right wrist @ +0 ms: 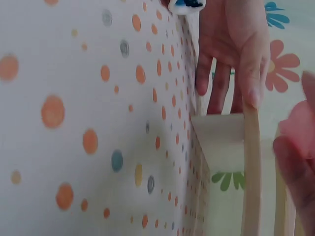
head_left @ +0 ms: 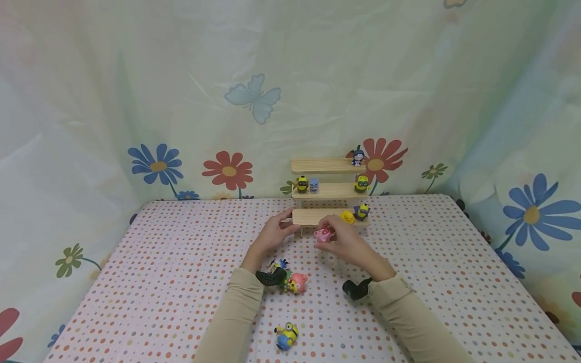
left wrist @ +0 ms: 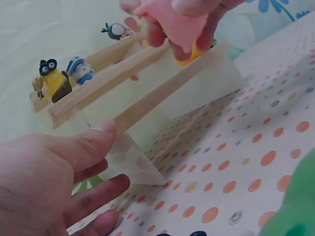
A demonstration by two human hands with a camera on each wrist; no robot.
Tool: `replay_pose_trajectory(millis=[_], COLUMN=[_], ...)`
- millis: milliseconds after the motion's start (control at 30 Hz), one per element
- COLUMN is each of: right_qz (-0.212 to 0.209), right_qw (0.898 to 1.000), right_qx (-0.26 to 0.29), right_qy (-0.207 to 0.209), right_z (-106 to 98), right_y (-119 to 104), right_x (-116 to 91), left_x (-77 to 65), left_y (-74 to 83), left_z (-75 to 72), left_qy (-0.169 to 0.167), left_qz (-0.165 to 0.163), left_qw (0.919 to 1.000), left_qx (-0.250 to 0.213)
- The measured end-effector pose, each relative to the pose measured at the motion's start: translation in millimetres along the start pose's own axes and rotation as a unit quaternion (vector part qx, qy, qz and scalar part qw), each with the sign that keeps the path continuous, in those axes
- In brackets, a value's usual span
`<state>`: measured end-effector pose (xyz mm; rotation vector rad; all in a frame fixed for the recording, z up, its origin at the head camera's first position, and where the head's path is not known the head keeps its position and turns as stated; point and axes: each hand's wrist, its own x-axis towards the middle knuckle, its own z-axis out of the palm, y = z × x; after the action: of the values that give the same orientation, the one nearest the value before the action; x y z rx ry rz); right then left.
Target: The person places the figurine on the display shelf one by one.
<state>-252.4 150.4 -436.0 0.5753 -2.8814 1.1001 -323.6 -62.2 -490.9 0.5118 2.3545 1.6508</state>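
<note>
A small pink figurine (head_left: 322, 235) is pinched between the thumb and fingers of my right hand (head_left: 347, 243), just in front of the lowest board of a three-tier wooden shelf (head_left: 310, 217). My left hand (head_left: 271, 235) is at the shelf's left end. In the left wrist view its thumb touches the end of the lowest board, while the other fingers (left wrist: 98, 199) extend loosely beside the pale side panel (left wrist: 140, 160). On the right of that board stand a yellow figurine (head_left: 347, 217) and a purple-and-yellow figurine (head_left: 361, 212). The pink figurine's far side is hidden.
The middle board holds a yellow figurine (head_left: 302, 184), a blue one (head_left: 314, 185) and a yellow-green one (head_left: 361, 184). A dark-blue-and-white figurine (head_left: 357, 156) stands on top. Near my left forearm lie a pink figurine (head_left: 298, 282) and others; a minion figurine (head_left: 286, 337) is closer on the dotted tablecloth (head_left: 181, 282).
</note>
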Motion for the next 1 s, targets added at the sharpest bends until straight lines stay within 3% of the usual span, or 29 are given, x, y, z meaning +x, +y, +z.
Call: replay_pose_trajectory(millis=[167, 333, 433, 567, 700, 833, 1000], right_qz=[-0.019, 0.01, 0.003, -0.017, -0.001, 0.012, 0.015], right_qw=[0.999, 0.993, 0.99, 0.99, 0.992, 0.986, 0.98], right_qx=[0.003, -0.011, -0.006, -0.007, -0.052, -0.115, -0.146], right_qy=[0.039, 0.114, 0.143, 0.136, 0.111, 0.12, 0.131], right_z=[-3, -8, -14, -26, -38, -48, -54], right_y=[7, 7, 5, 2, -2, -4, 0], right_x=[0, 2, 7, 16, 31, 45, 62], left_x=[3.1, 3.4, 3.0, 2.5, 3.5, 4.8, 5.4], left_y=[-3.8, -3.9, -4.4, -4.1, -5.1, -7.4, -8.5], left_z=[1.7, 1.9, 1.2, -0.5, -1.3, -0.8, 0.9], left_qy=[0.001, -0.003, -0.002, 0.0, 0.001, -0.002, -0.001], left_qz=[0.004, 0.004, 0.001, -0.004, -0.009, -0.013, -0.014], left_qw=[1.0, 1.0, 1.0, 1.0, 0.9999, 0.9999, 0.9999], left_qx=[0.002, 0.006, 0.006, 0.006, 0.007, 0.005, 0.002])
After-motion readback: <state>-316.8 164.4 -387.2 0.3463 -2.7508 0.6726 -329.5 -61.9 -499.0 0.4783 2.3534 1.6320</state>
